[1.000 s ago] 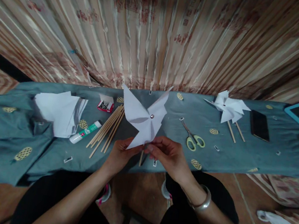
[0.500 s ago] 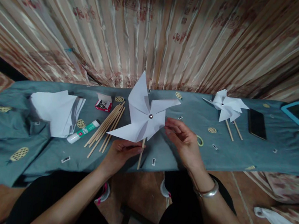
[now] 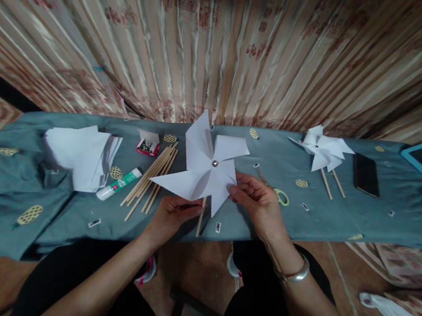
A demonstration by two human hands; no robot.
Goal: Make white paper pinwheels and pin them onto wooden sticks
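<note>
Pinwheel [image 3: 200, 169] rotated slightly; left hand [image 3: 167, 220] grip holds stick [image 3: 200, 224] near cloth [image 3: 336, 221] edge; right hand [image 3: 262, 210] pinches blade [image 3: 222, 190].

Bare left hand [image 3: 168, 218]: closed in a light grip, with thumb stretched toward the right and fingers bent behind it – partly hidden.
Left forearm [image 3: 109, 280]: bare, slanting up and rightward from the lower edge of the view.
Bare right hand [image 3: 261, 205]: closed in a fingertip pinch, with thumb in front, fingers bent and pointing left.
Right wrist [image 3: 280, 250]: ringed just below by a shiny, silver-coloured, round bangle [image 3: 300, 272].
Right forearm [image 3: 315, 311]: bare, slanting up and leftward.
Both hands: near each other but apart – right one set higher in view.
</note>
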